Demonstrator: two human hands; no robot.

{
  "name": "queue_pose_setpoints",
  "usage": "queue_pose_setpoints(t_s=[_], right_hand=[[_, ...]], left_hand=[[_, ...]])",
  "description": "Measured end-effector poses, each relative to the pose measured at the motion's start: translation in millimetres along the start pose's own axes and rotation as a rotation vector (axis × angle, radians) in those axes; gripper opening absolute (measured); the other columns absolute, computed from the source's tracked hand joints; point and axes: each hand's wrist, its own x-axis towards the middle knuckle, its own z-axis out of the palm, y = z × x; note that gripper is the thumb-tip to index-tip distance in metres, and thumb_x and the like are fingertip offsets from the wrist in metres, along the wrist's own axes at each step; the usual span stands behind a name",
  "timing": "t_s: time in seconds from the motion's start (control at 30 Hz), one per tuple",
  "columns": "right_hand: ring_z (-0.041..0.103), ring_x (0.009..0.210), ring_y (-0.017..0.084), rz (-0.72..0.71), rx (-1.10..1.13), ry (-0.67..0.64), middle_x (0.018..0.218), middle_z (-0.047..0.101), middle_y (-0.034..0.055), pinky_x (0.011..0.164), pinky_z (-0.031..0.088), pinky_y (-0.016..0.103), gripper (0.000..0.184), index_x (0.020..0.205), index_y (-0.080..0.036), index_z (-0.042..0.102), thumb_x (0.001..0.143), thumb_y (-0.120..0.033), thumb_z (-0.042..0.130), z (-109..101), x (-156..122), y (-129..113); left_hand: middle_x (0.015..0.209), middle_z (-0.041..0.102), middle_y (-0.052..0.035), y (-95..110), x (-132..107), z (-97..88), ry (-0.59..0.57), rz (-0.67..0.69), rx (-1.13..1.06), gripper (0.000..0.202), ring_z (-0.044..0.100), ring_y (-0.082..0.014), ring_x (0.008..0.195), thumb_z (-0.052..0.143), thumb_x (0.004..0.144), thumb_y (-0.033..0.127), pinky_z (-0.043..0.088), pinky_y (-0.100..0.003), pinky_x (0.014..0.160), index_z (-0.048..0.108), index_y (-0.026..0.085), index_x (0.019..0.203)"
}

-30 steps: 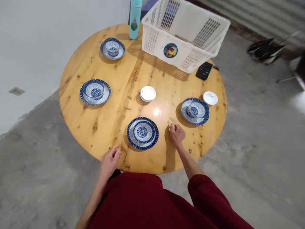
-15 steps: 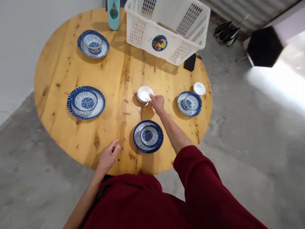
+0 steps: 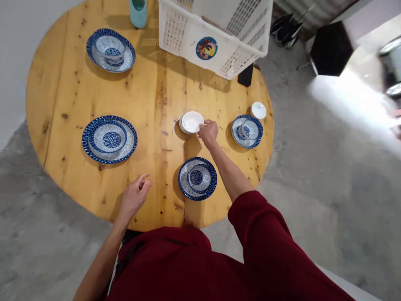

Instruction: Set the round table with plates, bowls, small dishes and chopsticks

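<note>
My right hand [image 3: 208, 132] reaches across the round wooden table [image 3: 156, 104] and pinches the right rim of the top dish of a small stack of white dishes [image 3: 191, 122]. My left hand [image 3: 135, 195] rests near the table's front edge, fingers loosely curled, holding nothing. Just in front of me sits a blue patterned plate with a bowl on it [image 3: 197, 178]. Similar plate-and-bowl sets stand at the left [image 3: 109, 139], the far left [image 3: 110, 49] and the right [image 3: 247, 131]. One more small white dish [image 3: 258, 110] lies beside the right set.
A white plastic basket [image 3: 216, 33] stands at the table's far side, with a teal bottle [image 3: 138, 12] to its left and a black device [image 3: 245, 75] at its right corner. Grey concrete floor surrounds the table. A black object [image 3: 328, 48] stands at the right.
My right hand went from the table's front edge out to the stack of white dishes and closed on its rim. My left hand shifted slightly left. The view moved closer over the table.
</note>
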Motion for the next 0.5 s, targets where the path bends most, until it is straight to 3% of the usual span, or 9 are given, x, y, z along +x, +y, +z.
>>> queue_pose_setpoints(t_s=[0.13,0.23,0.37,0.5], right_hand=[[0.063,0.053,0.019,0.078,0.216,0.055,0.059,0.06,-0.0002,0.06,0.059,0.034,0.025,0.1,-0.016,0.07,0.085,-0.023,0.052,-13.7,-1.0,4.0],[0.061,0.053,0.016,0.049,0.369,0.073,0.058,0.056,-0.0021,0.056,0.057,0.029,0.016,0.095,-0.018,0.068,0.088,-0.028,0.057,-39.2,-3.0,20.5],[0.06,0.055,0.016,0.082,0.468,0.118,0.059,0.055,-0.0024,0.057,0.057,0.029,0.015,0.095,-0.019,0.066,0.09,-0.033,0.063,-86.4,-21.3,69.0],[0.059,0.053,0.016,0.206,0.463,0.184,0.059,0.057,-0.0013,0.055,0.055,0.03,0.016,0.094,-0.019,0.066,0.085,-0.03,0.06,-115.5,-62.8,126.6]], left_hand=[[0.088,0.077,-0.007,31.6,8.9,14.8,-0.009,0.09,-0.008,0.05,0.071,-0.0187,0.075,0.052,0.091,0.047,0.056,-0.029,0.07,0.07,0.015,0.125],[0.088,0.077,-0.0058,64.4,14.8,34.1,-0.033,0.178,-0.011,0.048,0.071,-0.0173,0.076,0.053,0.091,0.044,0.055,-0.027,0.07,0.07,0.015,0.125],[0.089,0.077,-0.0055,101.8,12.3,73.3,-0.132,0.257,-0.022,0.044,0.07,-0.0157,0.075,0.054,0.092,0.041,0.055,-0.025,0.071,0.07,0.014,0.124],[0.089,0.076,-0.0049,112.2,-5.1,113.0,-0.27,0.277,0.031,0.044,0.068,-0.0153,0.072,0.054,0.093,0.041,0.054,-0.026,0.073,0.071,0.016,0.124]])
